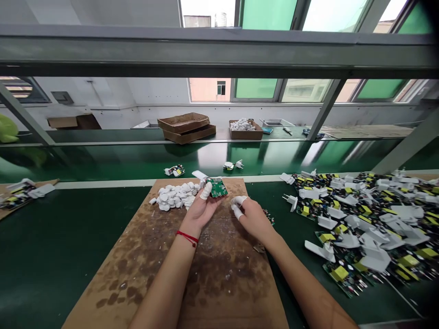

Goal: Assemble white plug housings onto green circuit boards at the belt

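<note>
A green squarish circuit board (218, 187) is held by the left hand (201, 208); right hand (252, 214) half-curled, can't tell if anything's pinched.

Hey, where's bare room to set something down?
Widest patch: green bench between the cardboard and the small board pile at far left. The cardboard's near part, between the forearms, shows just stains and specks. Crowded: right side, with the large board pile; cardboard's far end, with white pieces and left hand.
</note>
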{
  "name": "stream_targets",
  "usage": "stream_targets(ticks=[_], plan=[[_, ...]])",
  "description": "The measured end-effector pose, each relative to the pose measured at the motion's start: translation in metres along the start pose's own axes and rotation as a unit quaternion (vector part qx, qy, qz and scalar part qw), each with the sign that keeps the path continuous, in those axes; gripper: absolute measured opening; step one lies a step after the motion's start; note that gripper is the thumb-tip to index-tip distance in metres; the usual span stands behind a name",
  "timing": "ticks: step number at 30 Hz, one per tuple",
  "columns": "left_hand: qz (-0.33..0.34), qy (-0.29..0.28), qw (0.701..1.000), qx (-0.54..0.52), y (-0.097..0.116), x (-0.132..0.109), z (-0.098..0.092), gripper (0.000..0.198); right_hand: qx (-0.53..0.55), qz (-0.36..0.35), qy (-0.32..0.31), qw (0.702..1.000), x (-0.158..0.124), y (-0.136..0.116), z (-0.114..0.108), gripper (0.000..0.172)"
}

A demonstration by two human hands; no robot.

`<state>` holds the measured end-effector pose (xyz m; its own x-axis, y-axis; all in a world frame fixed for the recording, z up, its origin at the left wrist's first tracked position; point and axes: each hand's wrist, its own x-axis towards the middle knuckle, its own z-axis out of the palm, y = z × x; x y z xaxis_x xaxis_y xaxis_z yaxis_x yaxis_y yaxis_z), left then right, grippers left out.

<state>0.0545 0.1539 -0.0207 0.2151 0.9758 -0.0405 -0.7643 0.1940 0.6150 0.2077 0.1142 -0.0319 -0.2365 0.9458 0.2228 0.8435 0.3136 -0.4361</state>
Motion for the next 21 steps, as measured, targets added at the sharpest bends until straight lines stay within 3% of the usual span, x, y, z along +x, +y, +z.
stream_targets(ticks=[6,9,12,14,17,21], plan=[[0.006,-0.085,0.995,0.05,-0.005,-0.003,-0.001,0.049,-0.086,0.093,0.045,0.991,0.003,0.024,-0.006,0.023],[-0.015,-0.086,0.991,0.105,-0.006,-0.004,0.0,0.054,0.032,0.06,0.157,0.985,0.005,0.023,-0.008,0.026],[-0.039,-0.094,0.986,0.133,-0.009,-0.006,0.0,0.052,0.222,-0.009,0.272,0.936,0.004,0.012,-0.004,0.025],[-0.043,-0.101,0.984,0.139,-0.011,-0.006,0.001,0.051,0.264,-0.05,0.277,0.923,0.002,0.005,0.001,0.021],[-0.051,-0.092,0.983,0.153,-0.012,-0.007,0.002,0.051,0.262,-0.092,0.26,0.925,0.0,0.001,0.005,0.017],[-0.049,-0.078,0.986,0.143,-0.011,-0.008,0.006,0.053,0.276,-0.071,0.266,0.921,-0.001,0.002,0.005,0.018]])
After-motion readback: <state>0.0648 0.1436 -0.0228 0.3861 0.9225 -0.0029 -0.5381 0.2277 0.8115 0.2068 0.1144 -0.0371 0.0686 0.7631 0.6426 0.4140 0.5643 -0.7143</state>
